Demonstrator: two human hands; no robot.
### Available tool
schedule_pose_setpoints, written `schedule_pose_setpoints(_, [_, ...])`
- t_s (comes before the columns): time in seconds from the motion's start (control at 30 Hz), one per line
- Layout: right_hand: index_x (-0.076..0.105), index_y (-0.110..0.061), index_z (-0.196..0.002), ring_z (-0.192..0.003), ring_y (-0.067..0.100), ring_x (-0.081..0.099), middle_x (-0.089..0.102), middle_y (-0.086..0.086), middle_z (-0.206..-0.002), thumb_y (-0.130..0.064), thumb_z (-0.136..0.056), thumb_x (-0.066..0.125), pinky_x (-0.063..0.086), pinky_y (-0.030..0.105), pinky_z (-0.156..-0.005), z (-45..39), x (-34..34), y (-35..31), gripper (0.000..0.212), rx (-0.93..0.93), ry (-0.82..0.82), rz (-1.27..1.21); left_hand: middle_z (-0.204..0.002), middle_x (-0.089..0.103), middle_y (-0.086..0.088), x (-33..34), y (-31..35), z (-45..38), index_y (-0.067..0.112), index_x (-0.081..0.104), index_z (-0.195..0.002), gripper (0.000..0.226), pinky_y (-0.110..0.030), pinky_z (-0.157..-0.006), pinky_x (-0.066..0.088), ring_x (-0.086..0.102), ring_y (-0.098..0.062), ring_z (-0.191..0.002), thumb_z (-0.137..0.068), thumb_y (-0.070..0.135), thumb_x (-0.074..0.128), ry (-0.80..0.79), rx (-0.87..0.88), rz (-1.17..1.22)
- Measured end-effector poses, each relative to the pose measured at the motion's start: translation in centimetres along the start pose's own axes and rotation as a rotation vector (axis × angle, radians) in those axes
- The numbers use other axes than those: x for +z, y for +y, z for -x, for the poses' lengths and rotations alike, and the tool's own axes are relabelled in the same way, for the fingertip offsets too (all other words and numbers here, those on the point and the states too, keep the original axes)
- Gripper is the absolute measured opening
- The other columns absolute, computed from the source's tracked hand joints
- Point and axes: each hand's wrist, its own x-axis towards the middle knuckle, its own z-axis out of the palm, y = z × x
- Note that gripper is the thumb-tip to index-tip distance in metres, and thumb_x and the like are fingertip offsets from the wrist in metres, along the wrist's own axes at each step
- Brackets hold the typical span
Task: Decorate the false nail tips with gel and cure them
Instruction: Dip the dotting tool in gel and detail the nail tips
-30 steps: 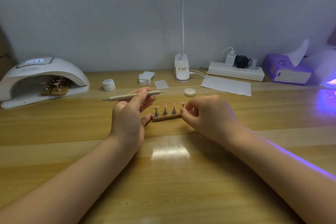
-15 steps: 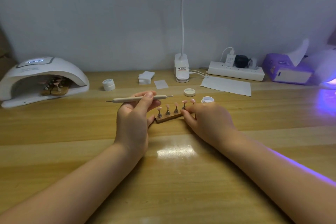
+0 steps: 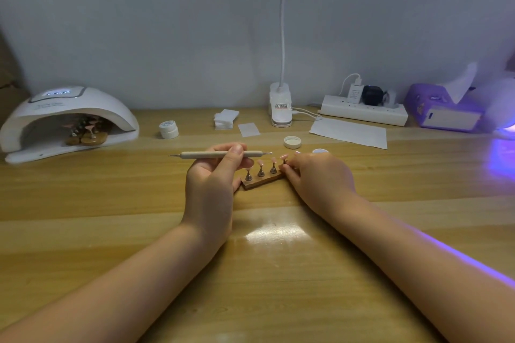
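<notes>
A small wooden nail stand [image 3: 260, 182] lies on the table between my hands, carrying several pink false nail tips [image 3: 273, 160] on metal posts. My left hand [image 3: 213, 184] holds a beige dotting tool [image 3: 214, 154] level between thumb and fingers, just above the stand's left end. My right hand [image 3: 317, 179] has its curled fingers on the stand's right end, pinching at the rightmost post. An open gel pot [image 3: 320, 151] peeks out behind my right hand, its white lid [image 3: 292, 142] lying further back. The white curing lamp [image 3: 67, 122] at far left shelters another stand with tips [image 3: 89, 133].
A closed white gel jar [image 3: 169, 129], lint wipes [image 3: 226, 119], a clip lamp base [image 3: 280, 104], a paper sheet [image 3: 349, 133], a power strip [image 3: 363, 113] and a purple tissue box [image 3: 446, 108] line the back of the table. Purple light glows at far right.
The stand and both hands have shifted slightly right. My right hand drew back a little, uncovering the gel pot behind it. The dotting tool stays level in my left hand.
</notes>
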Motion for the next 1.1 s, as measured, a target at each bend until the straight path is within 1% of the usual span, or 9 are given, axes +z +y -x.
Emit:
schedule_pose_setpoints(0.13, [0.070, -0.024, -0.098, -0.081, 0.018, 0.049, 0.066, -0.002, -0.081, -0.040, -0.099, 0.042, 0.036, 0.026, -0.055, 0.1, -0.1, 0.0, 0.032, 0.010, 0.008, -0.024, -0.081, 0.072, 0.009, -0.1, 0.0, 0.0, 0.022, 0.068, -0.083, 0.014, -0.051, -0.099, 0.045, 0.068, -0.008, -0.085, -0.094, 0.019, 0.059, 0.006, 0.000, -0.006])
schedule_pose_setpoints(0.27, [0.069, -0.029, -0.111, -0.091, 0.019, 0.058, 0.071, -0.003, -0.090, -0.038, -0.100, 0.042, 0.050, 0.028, -0.063, 0.5, -0.5, -0.1, 0.031, 0.000, 0.011, -0.042, -0.079, 0.073, 0.009, -0.2, -0.1, -0.1, 0.020, 0.068, -0.087, 0.012, -0.044, -0.093, 0.050, 0.069, -0.006, -0.080, -0.094, 0.020, 0.059, 0.013, 0.024, -0.055])
schedule_pose_setpoints(0.4, [0.071, -0.026, -0.108, -0.084, 0.019, 0.061, 0.070, -0.003, -0.089, -0.037, -0.099, 0.043, 0.053, 0.033, -0.065, 1.0, -1.1, -0.1, 0.031, -0.001, 0.026, -0.047, -0.076, 0.072, 0.009, -0.4, -0.2, -0.2, 0.020, 0.069, -0.087, 0.011, -0.039, -0.085, 0.052, 0.068, -0.004, -0.075, -0.093, 0.021, 0.059, 0.028, 0.042, -0.072])
schedule_pose_setpoints(0.5, [0.071, -0.027, -0.109, -0.083, 0.018, 0.062, 0.069, -0.002, -0.089, -0.034, -0.096, 0.047, 0.053, 0.035, -0.066, 1.3, -1.5, -0.2, 0.028, 0.008, 0.036, -0.096, -0.074, 0.070, 0.008, -0.4, -0.2, -0.1, 0.020, 0.069, -0.083, 0.014, -0.045, -0.086, 0.055, 0.066, -0.007, -0.076, -0.093, 0.019, 0.060, 0.022, 0.014, -0.033])
schedule_pose_setpoints(0.63, [0.074, -0.027, -0.104, -0.083, 0.013, 0.062, 0.072, -0.004, -0.091, -0.029, -0.092, 0.055, 0.053, 0.033, -0.069, 1.8, -1.9, -0.5, 0.023, -0.024, 0.058, -0.241, -0.071, 0.067, 0.005, -0.1, -0.2, 0.0, 0.018, 0.068, -0.079, 0.017, -0.055, -0.090, 0.053, 0.062, -0.012, -0.078, -0.093, 0.015, 0.059, 0.004, -0.043, 0.026])
schedule_pose_setpoints(0.73, [0.075, -0.024, -0.095, -0.081, 0.010, 0.062, 0.072, -0.005, -0.087, -0.025, -0.089, 0.060, 0.053, 0.033, -0.074, 1.9, -2.0, -0.9, 0.016, -0.047, 0.041, -0.346, -0.068, 0.064, 0.005, 0.0, -0.1, 0.0, 0.017, 0.067, -0.080, 0.017, -0.057, -0.091, 0.052, 0.061, -0.012, -0.078, -0.094, 0.015, 0.057, 0.002, -0.055, 0.045])
schedule_pose_setpoints(0.87, [0.075, -0.016, -0.087, -0.075, 0.012, 0.065, 0.072, -0.004, -0.080, -0.020, -0.086, 0.064, 0.052, 0.035, -0.077, 2.0, -1.9, -1.0, 0.012, -0.048, 0.075, -0.463, -0.068, 0.062, 0.003, -0.2, 0.0, -0.3, 0.014, 0.066, -0.082, 0.016, -0.056, -0.089, 0.054, 0.060, -0.014, -0.079, -0.095, 0.014, 0.056, 0.007, -0.053, 0.061])
schedule_pose_setpoints(1.0, [0.075, -0.014, -0.085, -0.070, 0.009, 0.063, 0.070, -0.005, -0.073, -0.022, -0.086, 0.066, 0.051, 0.031, -0.074, 1.9, -1.6, -1.0, 0.012, -0.023, 0.103, -0.558, -0.064, 0.061, 0.000, -0.1, -0.2, -0.3, 0.015, 0.066, -0.080, 0.019, -0.058, -0.088, 0.053, 0.060, -0.015, -0.074, -0.095, 0.013, 0.055, -0.012, -0.090, 0.073])
schedule_pose_setpoints(1.1, [0.073, -0.015, -0.082, -0.070, 0.005, 0.060, 0.066, -0.009, -0.069, -0.021, -0.084, 0.069, 0.049, 0.021, -0.068, 1.8, -1.5, -0.9, 0.007, 0.013, 0.109, -0.622, -0.063, 0.061, 0.001, -0.1, -0.3, -0.3, 0.016, 0.065, -0.080, 0.019, -0.060, -0.093, 0.048, 0.059, -0.017, -0.077, -0.095, 0.015, 0.053, -0.027, -0.119, 0.092])
